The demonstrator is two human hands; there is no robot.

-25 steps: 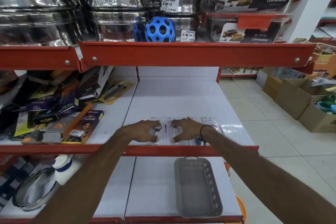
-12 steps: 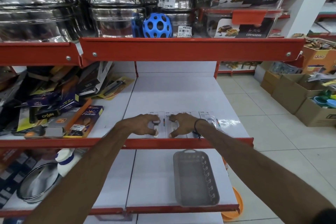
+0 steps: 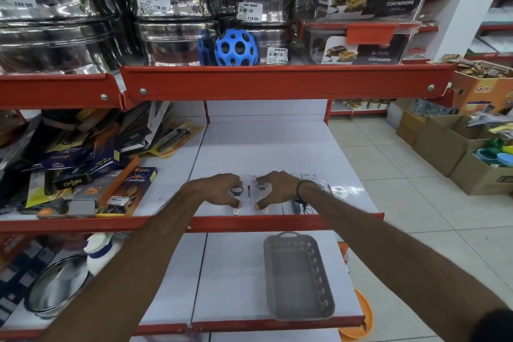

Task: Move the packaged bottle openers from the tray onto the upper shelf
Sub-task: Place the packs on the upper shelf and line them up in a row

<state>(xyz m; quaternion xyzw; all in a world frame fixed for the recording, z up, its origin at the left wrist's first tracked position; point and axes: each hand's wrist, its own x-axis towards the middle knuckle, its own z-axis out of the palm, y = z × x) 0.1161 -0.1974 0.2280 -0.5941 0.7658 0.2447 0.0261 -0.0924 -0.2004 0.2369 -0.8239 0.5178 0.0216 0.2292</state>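
Both hands have barely shifted since the earlier frames; they stay pressed down on the row of packs at the front of the white shelf [image 3: 266, 147], while the view has slid a little lower. The left hand [image 3: 219, 189] is spread, fingers curled down, thumb and fingertips touching a pack [image 3: 237, 204] of which only a dark ring and a small white end show past the knuckles. The right hand [image 3: 274, 189] mirrors it, clawed over the next pack [image 3: 254, 192], whose printed edge peeks out in the gap between the two hands. Neither hand has anything lifted; whether the fingers are pinching the card edges or just pressing flat I cannot tell.

A third pack [image 3: 319, 192] lies just beside the right wrist, half covered by it and by a dark cord band [image 3: 301, 194]; glare on its plastic washes out the contents. How many packs lie under the hands is hidden.

One shelf down, the grey tray [image 3: 298, 278] sits with nothing in it, near the right edge. An orange thing [image 3: 361, 322] pokes out below that shelf, mostly cut off. To the left, a jumble of boxed goods [image 3: 83, 169] is too cluttered to sort out.
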